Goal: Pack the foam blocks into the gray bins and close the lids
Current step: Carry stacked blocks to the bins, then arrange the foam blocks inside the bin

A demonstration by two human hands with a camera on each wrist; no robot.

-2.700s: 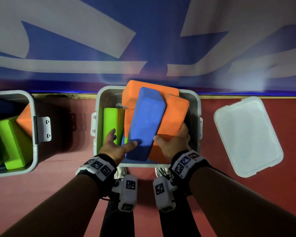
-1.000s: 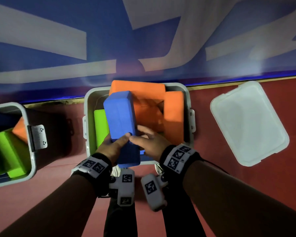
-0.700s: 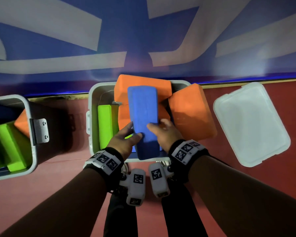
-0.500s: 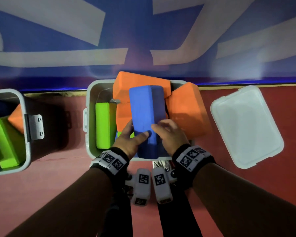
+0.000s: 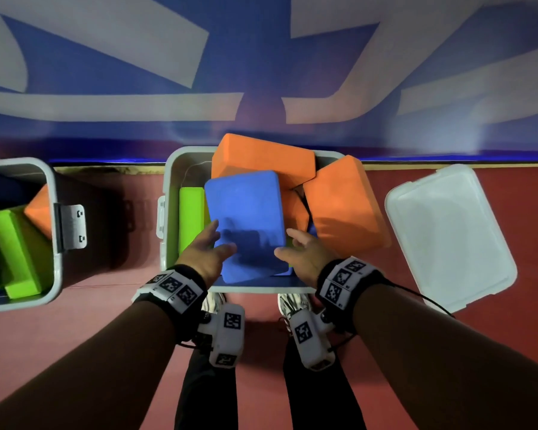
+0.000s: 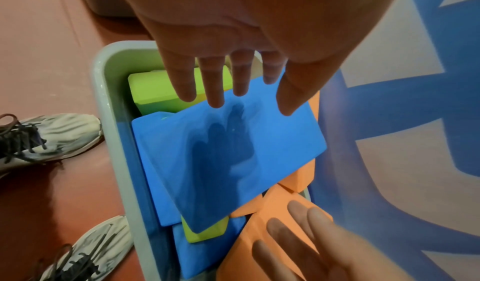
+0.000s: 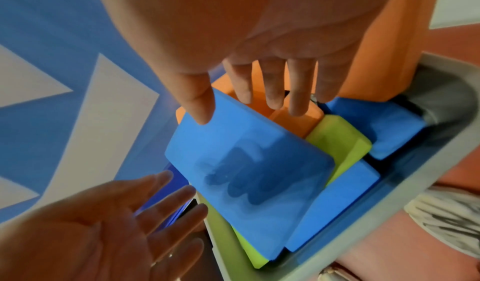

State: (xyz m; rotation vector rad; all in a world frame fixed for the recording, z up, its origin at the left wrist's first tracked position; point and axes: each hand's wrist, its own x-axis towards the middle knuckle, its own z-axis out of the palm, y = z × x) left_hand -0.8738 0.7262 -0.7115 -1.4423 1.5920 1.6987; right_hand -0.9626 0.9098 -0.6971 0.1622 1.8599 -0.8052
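The middle gray bin (image 5: 167, 193) is heaped with foam blocks. A blue block (image 5: 246, 218) lies broad face up on top of the pile, tilted. Behind it an orange block (image 5: 261, 159) sticks up, and another orange block (image 5: 342, 203) leans over the right rim. A green block (image 5: 191, 218) stands at the left wall. My left hand (image 5: 213, 243) and right hand (image 5: 295, 246) hover open over the blue block's near end, fingers spread, holding nothing. In the left wrist view the left fingers (image 6: 215, 84) cast a shadow on the blue block (image 6: 228, 158). More blue and green blocks lie beneath.
A translucent white lid (image 5: 448, 234) lies on the red floor right of the bin. A second gray bin (image 5: 55, 243) with green and orange blocks stands at the left, latch facing me. A blue and white wall runs behind. My shoes (image 6: 39, 139) touch the bin's near side.
The blue block, gripped on edge by both hands before, now lies broad face up on the pile. Both hands have let go and opened. The right orange block has tipped over the rim.
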